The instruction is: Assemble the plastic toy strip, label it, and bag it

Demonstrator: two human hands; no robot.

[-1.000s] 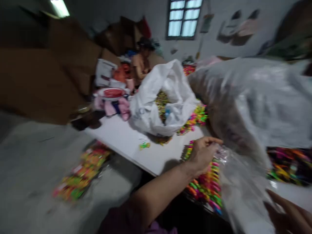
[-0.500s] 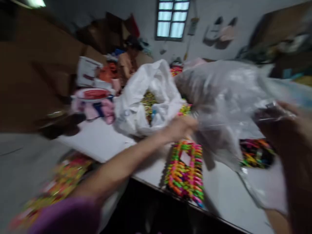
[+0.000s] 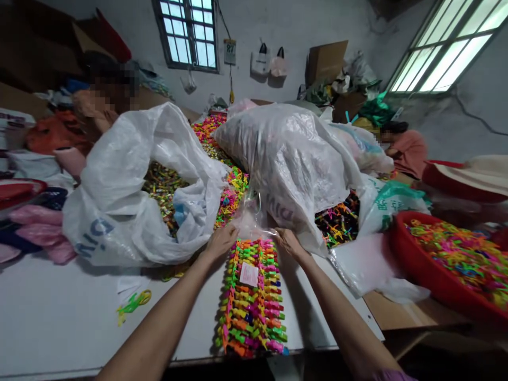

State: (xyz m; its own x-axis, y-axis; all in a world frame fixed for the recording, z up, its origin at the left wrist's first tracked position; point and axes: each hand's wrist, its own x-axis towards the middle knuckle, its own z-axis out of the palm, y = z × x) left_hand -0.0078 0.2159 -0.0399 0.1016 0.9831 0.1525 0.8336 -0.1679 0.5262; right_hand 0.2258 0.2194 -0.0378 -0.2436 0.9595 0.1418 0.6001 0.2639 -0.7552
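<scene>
On the white table in front of me lies a block of small multicoloured plastic pieces (image 3: 254, 312), set in neat rows with a small pale label (image 3: 249, 274) on top. Just past its far end is a clear plastic bag (image 3: 254, 219). My left hand (image 3: 222, 241) is closed on the bag's left edge, and my right hand (image 3: 290, 243) pinches the edge opposite. The film stands up a little between them. Whether any of the block is inside the film, I cannot tell.
An open white sack (image 3: 115, 211) of small pieces stands left, a full white sack (image 3: 293, 153) behind. Right are flat clear bags (image 3: 361, 264) and a red basin (image 3: 428, 275) of loose pieces. Green and yellow pieces (image 3: 135, 302) lie left. Two people sit further back.
My view has swung to the right. My right hand has come in from the far right with clear plastic, and both hands now hold the bag at the block's far end.
</scene>
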